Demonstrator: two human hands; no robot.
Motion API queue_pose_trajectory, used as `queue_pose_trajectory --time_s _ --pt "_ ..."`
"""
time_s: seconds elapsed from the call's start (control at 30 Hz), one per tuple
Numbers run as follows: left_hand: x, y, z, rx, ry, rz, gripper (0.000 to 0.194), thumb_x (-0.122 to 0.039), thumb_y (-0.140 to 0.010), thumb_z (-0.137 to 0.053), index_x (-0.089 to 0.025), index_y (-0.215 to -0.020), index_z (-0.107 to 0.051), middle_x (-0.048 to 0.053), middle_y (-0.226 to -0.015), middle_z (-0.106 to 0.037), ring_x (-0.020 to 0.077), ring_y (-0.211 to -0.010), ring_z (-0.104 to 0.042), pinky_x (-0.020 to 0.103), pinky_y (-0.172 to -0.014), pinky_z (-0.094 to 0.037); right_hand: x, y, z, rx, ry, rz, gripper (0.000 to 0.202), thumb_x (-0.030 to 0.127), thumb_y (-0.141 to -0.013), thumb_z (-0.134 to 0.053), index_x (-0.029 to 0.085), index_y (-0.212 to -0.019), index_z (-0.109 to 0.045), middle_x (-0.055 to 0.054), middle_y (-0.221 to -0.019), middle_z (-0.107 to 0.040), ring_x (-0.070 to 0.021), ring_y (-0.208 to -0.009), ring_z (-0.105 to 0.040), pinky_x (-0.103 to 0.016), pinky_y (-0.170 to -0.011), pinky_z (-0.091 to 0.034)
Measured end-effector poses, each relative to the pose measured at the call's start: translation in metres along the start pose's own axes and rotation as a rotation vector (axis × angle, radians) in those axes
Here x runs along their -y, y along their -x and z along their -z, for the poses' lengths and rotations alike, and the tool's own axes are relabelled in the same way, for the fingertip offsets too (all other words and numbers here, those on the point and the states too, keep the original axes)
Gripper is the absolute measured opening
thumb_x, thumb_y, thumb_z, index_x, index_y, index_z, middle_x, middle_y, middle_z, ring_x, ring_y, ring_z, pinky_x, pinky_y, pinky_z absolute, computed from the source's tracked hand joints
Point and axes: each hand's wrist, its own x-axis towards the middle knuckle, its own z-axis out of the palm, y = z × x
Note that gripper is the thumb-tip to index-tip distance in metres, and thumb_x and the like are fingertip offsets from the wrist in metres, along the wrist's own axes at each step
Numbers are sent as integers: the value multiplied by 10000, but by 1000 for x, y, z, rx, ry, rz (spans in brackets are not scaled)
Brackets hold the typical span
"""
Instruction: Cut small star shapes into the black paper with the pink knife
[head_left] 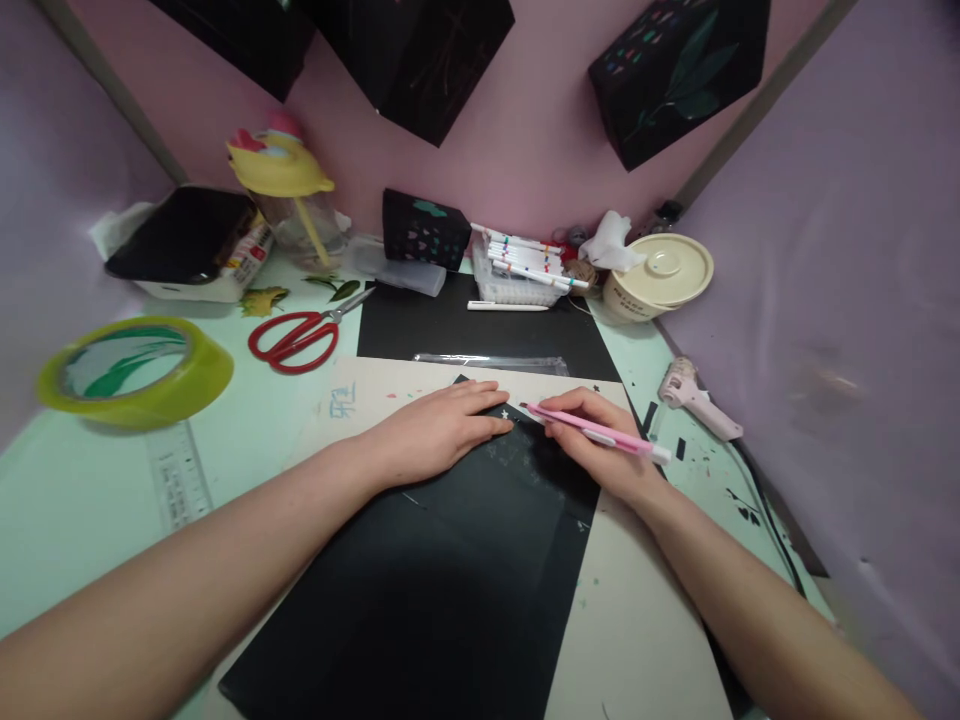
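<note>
A large black sheet [442,580] lies over a pale board [630,600] in front of me, with faint light marks and a small white star shape near its top. My left hand [435,430] rests flat on the sheet's upper left part, fingers stretched out to the right. In my right hand [600,440] is a pink craft knife [600,430], held like a pen, its tip pointing left, close to my left fingertips and the top of the sheet. Whether the tip touches the sheet is too small to tell.
Red scissors [296,340], yellow-green tape [135,370] and a clear ruler [178,475] are on the left. Behind stand a box of white pens [525,265] and a cream tub [660,275]. A glue gun [697,400] with its cord lies right.
</note>
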Motion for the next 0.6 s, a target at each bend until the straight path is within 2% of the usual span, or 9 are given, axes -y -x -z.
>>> queue_pose_trajectory --time_s 0.17,0.6 --pt "1 -1 0 11 17 11 349 -206 -974 -431 -249 -1281 -591 63 -1455 -452 243 -1375 -369 411 -1119 -338 -14 3 -4 3 22 -6 110 189 -866 -567 205 -891 -674 0 -729 -671 -136 -649 -622 -242 -594 -479" --pt "2 -1 -3 11 22 17 348 -212 -972 -437 -246 -1283 -591 57 -1459 -449 246 -1379 -362 404 -1126 -328 -11 5 -5 79 76 -34 119 201 -888 -545 207 -915 -661 3 -754 -682 -131 -669 -632 -231 -609 -481"
